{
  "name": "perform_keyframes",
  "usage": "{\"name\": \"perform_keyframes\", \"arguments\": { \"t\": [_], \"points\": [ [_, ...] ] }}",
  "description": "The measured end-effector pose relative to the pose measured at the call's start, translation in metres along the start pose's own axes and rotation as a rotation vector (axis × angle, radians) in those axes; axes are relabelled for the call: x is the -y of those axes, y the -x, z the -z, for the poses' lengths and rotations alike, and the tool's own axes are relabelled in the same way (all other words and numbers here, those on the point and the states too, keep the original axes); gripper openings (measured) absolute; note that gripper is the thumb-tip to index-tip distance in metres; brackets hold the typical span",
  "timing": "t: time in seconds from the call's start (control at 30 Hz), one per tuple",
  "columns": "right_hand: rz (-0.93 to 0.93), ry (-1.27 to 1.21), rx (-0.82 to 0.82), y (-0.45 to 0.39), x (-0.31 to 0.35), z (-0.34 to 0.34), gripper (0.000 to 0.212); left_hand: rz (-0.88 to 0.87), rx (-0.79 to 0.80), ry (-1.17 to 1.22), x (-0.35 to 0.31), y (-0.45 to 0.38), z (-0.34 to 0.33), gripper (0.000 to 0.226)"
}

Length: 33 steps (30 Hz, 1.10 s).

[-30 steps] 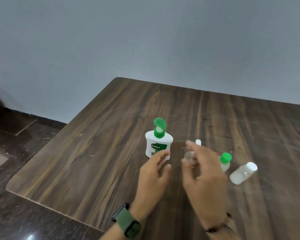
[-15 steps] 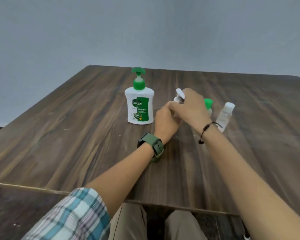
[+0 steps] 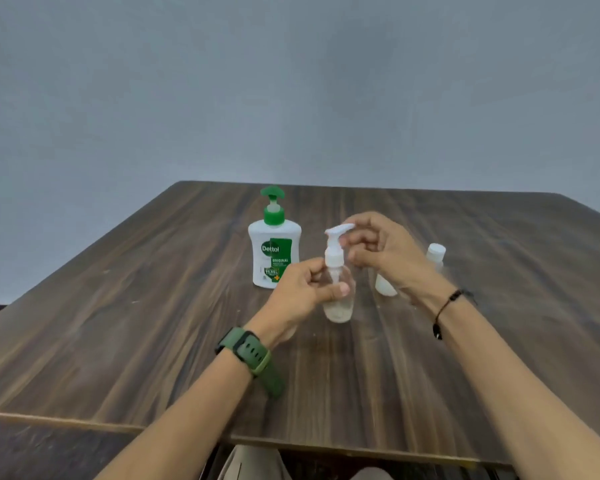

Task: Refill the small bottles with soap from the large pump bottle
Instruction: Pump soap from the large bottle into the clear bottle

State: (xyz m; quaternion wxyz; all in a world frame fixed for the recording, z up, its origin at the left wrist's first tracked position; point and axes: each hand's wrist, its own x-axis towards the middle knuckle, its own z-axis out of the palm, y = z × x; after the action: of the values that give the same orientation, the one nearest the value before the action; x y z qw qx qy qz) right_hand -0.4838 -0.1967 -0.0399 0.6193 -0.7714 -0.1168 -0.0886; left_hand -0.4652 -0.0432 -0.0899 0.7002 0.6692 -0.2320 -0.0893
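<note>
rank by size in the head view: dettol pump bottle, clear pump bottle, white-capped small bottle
1. Dettol pump bottle
2. clear pump bottle, nearer the camera, so the gap is unsure
3. white-capped small bottle, partly hidden by the right hand

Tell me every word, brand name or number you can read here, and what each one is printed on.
"Dettol": white letters on the green label of the large pump bottle.
"ORIGINAL": just below it on the same label.
"99.99%": in the small badge lower on the label, only barely legible.
Finer print under "ORIGINAL": too small to read.
The clear small pump bottle and the small bottle with the white cap show no readable text.
</note>
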Motion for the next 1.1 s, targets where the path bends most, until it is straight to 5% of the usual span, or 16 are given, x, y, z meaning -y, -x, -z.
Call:
{"name": "perform_keyframes", "arguments": {
  "t": [0.1, 0.17, 0.27, 0.5, 0.67, 0.87, 0.93, 1.03, 1.1],
  "points": [
    [-0.061, 0.034, -0.170, 0.000, -0.006, -0.002, 0.024, 0.010, -0.042, 0.008, 0.004, -0.002, 0.002, 0.017],
    [-0.057, 0.068, -0.072, 0.006, -0.009, -0.010, 0.011, 0.020, -0.070, -0.017, 0.007, -0.005, 0.004, 0.017],
    [-0.034, 0.236, -0.048, 0.005, -0.017, -0.021, 0.026, 0.005, -0.032, -0.086, 0.011, -0.007, 0.002, 0.018],
    [-0.059, -0.123, -0.186, -0.001, -0.018, -0.018, 0.016, 0.057, -0.097, -0.132, 0.015, -0.008, 0.008, 0.015],
    [-0.037, 0.340, 0.044, 0.002, -0.014, -0.030, 0.018, 0.038, -0.067, -0.222, 0.011, -0.007, 0.008, 0.014],
    [0.056, -0.357, -0.254, -0.011, 0.014, -0.009, 0.027, 0.096, -0.072, -0.221, 0.012, 0.005, 0.019, 0.016],
    [0.088, -0.403, -0.265, -0.011, 0.019, 0.004, 0.026, 0.096, -0.098, -0.213, 0.013, 0.011, 0.026, 0.014],
    [0.036, 0.229, -0.198, -0.005, -0.001, 0.008, 0.032, 0.095, -0.164, -0.176, 0.013, 0.014, 0.035, 0.013],
    [0.039, 0.718, 0.026, 0.003, -0.033, 0.000, 0.027, 0.098, -0.207, -0.152, 0.014, 0.015, 0.040, 0.014]
  ]
}}
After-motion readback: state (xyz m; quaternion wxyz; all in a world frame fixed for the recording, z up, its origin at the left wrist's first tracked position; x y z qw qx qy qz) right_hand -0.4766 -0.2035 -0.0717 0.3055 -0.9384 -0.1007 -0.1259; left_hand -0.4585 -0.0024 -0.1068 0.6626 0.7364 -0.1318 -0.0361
